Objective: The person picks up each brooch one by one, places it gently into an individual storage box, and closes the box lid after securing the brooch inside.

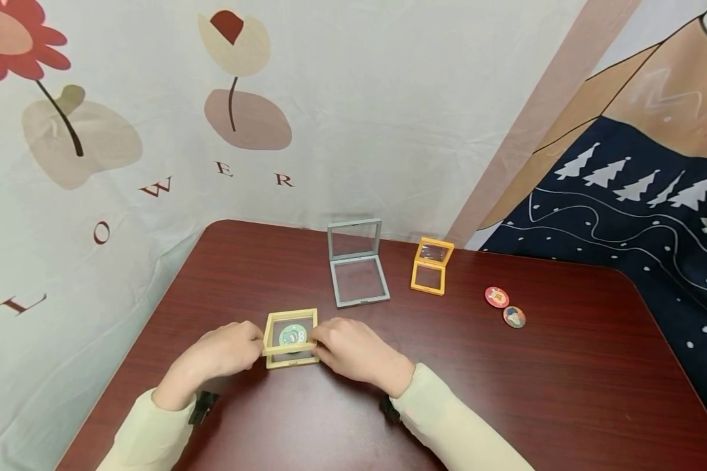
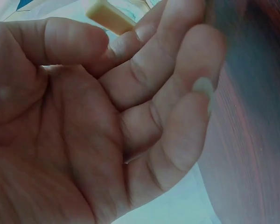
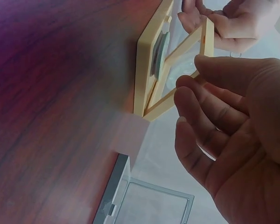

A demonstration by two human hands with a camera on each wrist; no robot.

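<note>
Pinching the cream case's lid with my left hand and right hand at the desk's near edge, an uneven squeeze could shift the badge inside.

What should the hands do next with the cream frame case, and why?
Probably press the lid down flat. Both the left hand and the right hand pinch the cream case by its lid edges, the lid stands partly raised in the right wrist view, and a round badge already sits inside.
</note>
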